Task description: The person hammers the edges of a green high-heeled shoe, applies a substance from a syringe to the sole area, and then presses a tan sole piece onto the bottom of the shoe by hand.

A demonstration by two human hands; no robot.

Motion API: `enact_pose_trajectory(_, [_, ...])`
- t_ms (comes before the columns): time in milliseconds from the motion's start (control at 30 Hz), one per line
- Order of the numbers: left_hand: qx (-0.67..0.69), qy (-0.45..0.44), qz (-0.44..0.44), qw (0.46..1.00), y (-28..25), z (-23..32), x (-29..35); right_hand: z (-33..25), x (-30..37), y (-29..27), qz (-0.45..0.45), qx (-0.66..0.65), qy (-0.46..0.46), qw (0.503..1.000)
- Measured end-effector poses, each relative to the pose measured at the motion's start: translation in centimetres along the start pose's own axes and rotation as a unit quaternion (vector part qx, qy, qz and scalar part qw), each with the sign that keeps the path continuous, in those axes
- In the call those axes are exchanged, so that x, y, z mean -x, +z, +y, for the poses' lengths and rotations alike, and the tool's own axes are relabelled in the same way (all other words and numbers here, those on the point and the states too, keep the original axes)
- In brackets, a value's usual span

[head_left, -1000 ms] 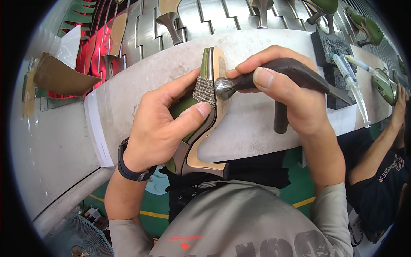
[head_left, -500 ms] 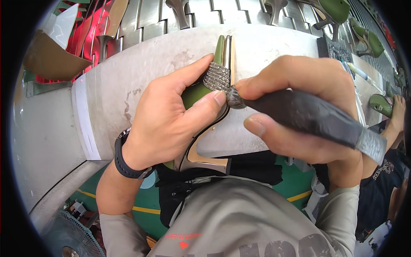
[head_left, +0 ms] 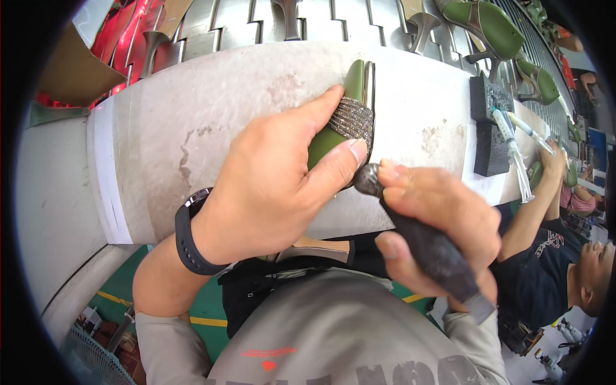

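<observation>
Green shoe [head_left: 351, 119] is clamped in your left hand [head_left: 276, 173] above the pale bench [head_left: 414, 90]; your right hand [head_left: 446, 205] is wrapped round the hammer [head_left: 425, 247]. With the hammer's head this near, a glancing blow could strike the holding hand. Bench top is stained; a metal slat conveyor [head_left: 237, 29] lies beyond.

The glitter-banded green heeled shoe [head_left: 351, 119] points toe-away; at the shoe's right, a dark-handled hammer [head_left: 420, 244] slants, rounded metal head just beside the shoe's edge.

Green heeled shoes [head_left: 502, 33] show at far right; syringes [head_left: 507, 133] lie by a dark block [head_left: 488, 155] on the right; a fan [head_left: 88, 360] is near left.
</observation>
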State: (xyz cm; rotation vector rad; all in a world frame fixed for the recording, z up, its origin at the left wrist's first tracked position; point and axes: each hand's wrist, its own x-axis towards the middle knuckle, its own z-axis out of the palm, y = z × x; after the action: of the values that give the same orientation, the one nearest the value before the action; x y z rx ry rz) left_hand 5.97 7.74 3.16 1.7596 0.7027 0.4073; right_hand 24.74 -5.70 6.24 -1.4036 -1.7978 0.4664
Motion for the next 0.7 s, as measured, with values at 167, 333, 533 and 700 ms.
enact_pose_trajectory(167, [0.021,-0.034,-0.007,0.999,-0.4,0.2,0.1,-1.7,1.9,4.2,0.109,0.019,0.017,0.994])
enact_pose_trajectory(333, [0.007,-0.003,0.011,1.000,-0.3,-0.1,0.4,-3.0,2.4,6.6,0.144,0.020,0.032,0.989])
enact_pose_trajectory(533, [0.017,0.000,0.003,1.000,-0.6,-0.7,0.1,-2.6,2.8,6.5,0.079,-0.103,0.045,0.990])
enact_pose_trajectory(700, [-0.168,0.154,0.072,0.971,-1.1,-3.7,2.0,-0.8,3.4,5.9,0.091,-0.070,-0.012,0.993])
